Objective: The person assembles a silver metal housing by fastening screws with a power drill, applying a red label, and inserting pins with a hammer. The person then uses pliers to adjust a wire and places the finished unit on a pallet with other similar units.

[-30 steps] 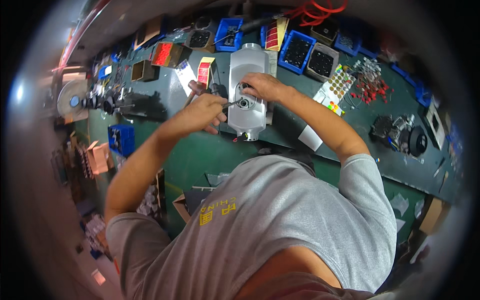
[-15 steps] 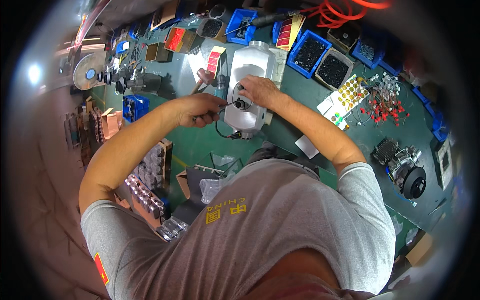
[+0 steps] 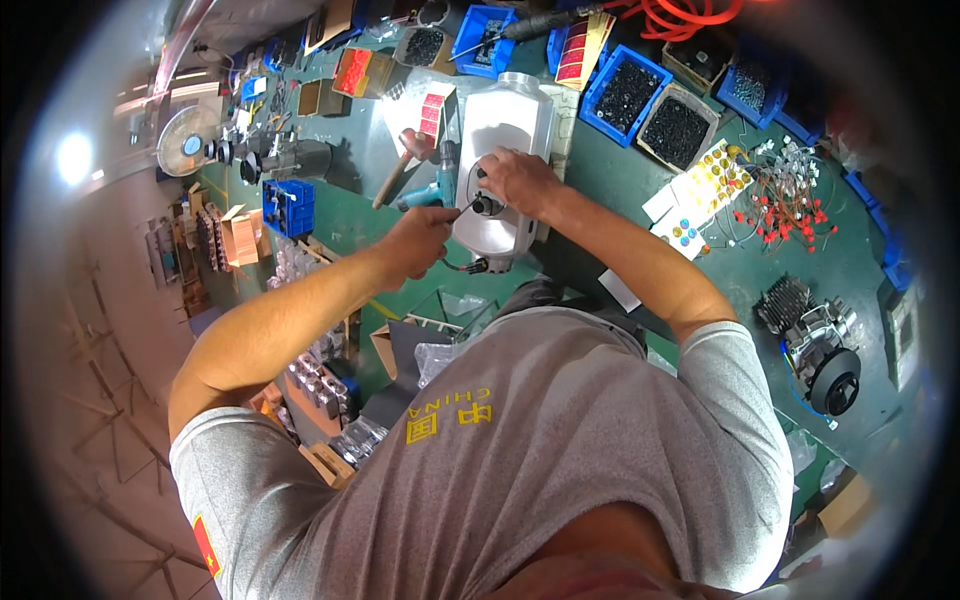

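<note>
A silver metal housing [image 3: 490, 238] with rounded ends lies in front of me on the green bench. My left hand [image 3: 418, 241] is closed around a thin-shafted hand tool [image 3: 464, 209], whose handle is hidden in the fist. Its tip reaches a round black fitting [image 3: 487, 206] on the housing's upper face. My right hand [image 3: 520, 183] rests on the housing just above that fitting, its fingers pinched at a dark cable or small black part they mostly cover. A black connector [image 3: 478, 266] on a short cable hangs by the housing's near end.
Left of the housing lie a hammer [image 3: 398, 168] and a teal power drill [image 3: 436, 190]. Blue bins [image 3: 624, 95] and boxes of small parts line the back. Sticker sheets [image 3: 712, 184], red-tipped wires [image 3: 795, 215] and a motor assembly [image 3: 815, 340] occupy the right side.
My left hand has rolled over so its back faces up, with the tool tip still at the black fitting. The right hand keeps its place on the housing. The whole view has shifted slightly.
</note>
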`<state>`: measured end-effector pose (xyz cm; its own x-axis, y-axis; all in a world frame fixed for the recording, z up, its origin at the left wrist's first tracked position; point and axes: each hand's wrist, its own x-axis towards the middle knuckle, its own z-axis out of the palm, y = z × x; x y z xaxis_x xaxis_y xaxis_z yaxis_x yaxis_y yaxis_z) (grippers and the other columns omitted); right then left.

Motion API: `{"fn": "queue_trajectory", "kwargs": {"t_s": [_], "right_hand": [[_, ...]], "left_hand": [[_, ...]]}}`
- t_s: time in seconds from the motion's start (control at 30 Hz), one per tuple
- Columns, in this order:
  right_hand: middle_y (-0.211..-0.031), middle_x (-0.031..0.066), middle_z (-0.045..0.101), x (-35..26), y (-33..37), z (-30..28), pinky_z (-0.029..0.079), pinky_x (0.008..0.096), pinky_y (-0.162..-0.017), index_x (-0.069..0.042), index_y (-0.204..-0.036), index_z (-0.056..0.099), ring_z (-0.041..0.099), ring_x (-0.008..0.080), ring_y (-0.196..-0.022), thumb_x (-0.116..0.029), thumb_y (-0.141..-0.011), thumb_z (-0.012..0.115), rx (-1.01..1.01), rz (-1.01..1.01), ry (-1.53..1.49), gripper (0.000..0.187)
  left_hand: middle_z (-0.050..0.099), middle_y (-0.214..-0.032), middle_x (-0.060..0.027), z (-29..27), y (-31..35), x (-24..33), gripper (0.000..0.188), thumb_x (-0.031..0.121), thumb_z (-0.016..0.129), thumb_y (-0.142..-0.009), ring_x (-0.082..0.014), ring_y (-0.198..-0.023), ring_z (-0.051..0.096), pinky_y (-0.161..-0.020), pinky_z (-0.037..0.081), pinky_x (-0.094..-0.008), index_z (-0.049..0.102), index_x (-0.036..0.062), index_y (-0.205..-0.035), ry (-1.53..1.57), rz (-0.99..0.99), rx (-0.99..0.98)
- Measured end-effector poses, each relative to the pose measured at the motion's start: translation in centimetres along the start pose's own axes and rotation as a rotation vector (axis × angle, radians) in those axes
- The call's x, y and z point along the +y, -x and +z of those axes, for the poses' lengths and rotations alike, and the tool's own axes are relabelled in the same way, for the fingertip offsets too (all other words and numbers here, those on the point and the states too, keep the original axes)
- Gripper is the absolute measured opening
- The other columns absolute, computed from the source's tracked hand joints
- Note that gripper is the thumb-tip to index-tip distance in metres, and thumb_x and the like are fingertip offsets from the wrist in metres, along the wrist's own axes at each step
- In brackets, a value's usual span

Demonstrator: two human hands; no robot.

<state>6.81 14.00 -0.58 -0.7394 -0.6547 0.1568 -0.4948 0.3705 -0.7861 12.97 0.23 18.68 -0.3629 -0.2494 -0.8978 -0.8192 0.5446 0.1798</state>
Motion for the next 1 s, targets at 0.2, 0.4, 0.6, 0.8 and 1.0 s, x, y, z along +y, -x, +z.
{"fn": "queue_trajectory", "kwargs": {"t_s": [0.2,0.4,0.6,0.8,1.0], "right_hand": [[-0.102,0.0171,0.067,0.1,0.0,0.2,0.058,0.0469,-0.084,-0.003,-0.101,0.065,0.070,0.0368,-0.100,-0.029,-0.094,0.067,-0.004,0.006,0.003,0.027],[-0.103,0.0179,0.066,0.7,-0.5,0.8,0.058,0.0471,-0.081,-0.003,-0.100,0.065,0.069,0.0372,-0.099,-0.029,-0.094,0.067,0.012,-0.016,-0.038,0.026],[-0.102,0.0176,0.066,1.1,-0.6,1.0,0.058,0.0474,-0.081,-0.004,-0.101,0.065,0.069,0.0377,-0.097,-0.030,-0.094,0.068,-0.022,-0.016,-0.060,0.027],[-0.101,0.0170,0.066,1.1,-0.6,1.1,0.058,0.0478,-0.080,-0.005,-0.101,0.064,0.069,0.0374,-0.096,-0.030,-0.094,0.067,0.003,-0.020,-0.068,0.026],[-0.100,0.0165,0.066,0.9,-0.2,0.8,0.058,0.0477,-0.080,-0.004,-0.100,0.064,0.069,0.0367,-0.098,-0.029,-0.093,0.068,0.017,-0.006,-0.057,0.026]], "left_hand": [[0.048,-0.069,0.0019,1.7,0.5,-0.2,0.044,0.014,0.043,-0.105,-0.0060,-0.050,0.037,-0.040,0.028,-0.0247,0.054,0.0161,-0.149,-0.051,0.040,0.088],[0.048,-0.068,0.0029,2.8,0.2,-1.5,0.046,0.014,0.043,-0.106,-0.0054,-0.050,0.038,-0.040,0.028,-0.0232,0.050,0.0172,-0.152,-0.050,0.097,0.114],[0.050,-0.071,0.0022,-4.4,-1.5,0.3,0.047,0.014,0.046,-0.105,-0.0042,-0.052,0.039,-0.040,0.029,-0.0209,0.051,0.0156,-0.151,-0.173,-0.027,-0.173],[0.050,-0.072,0.0023,-4.3,-2.0,3.3,0.044,0.014,0.044,-0.107,-0.0039,-0.051,0.038,-0.038,0.027,-0.0202,0.051,0.0175,-0.151,-0.325,-0.090,-0.192],[0.052,-0.070,0.0007,-2.6,-2.0,1.9,0.044,0.018,0.045,-0.107,-0.0071,-0.052,0.045,-0.039,0.035,-0.0242,0.053,0.0197,-0.150,-0.455,0.023,-0.084]]}}
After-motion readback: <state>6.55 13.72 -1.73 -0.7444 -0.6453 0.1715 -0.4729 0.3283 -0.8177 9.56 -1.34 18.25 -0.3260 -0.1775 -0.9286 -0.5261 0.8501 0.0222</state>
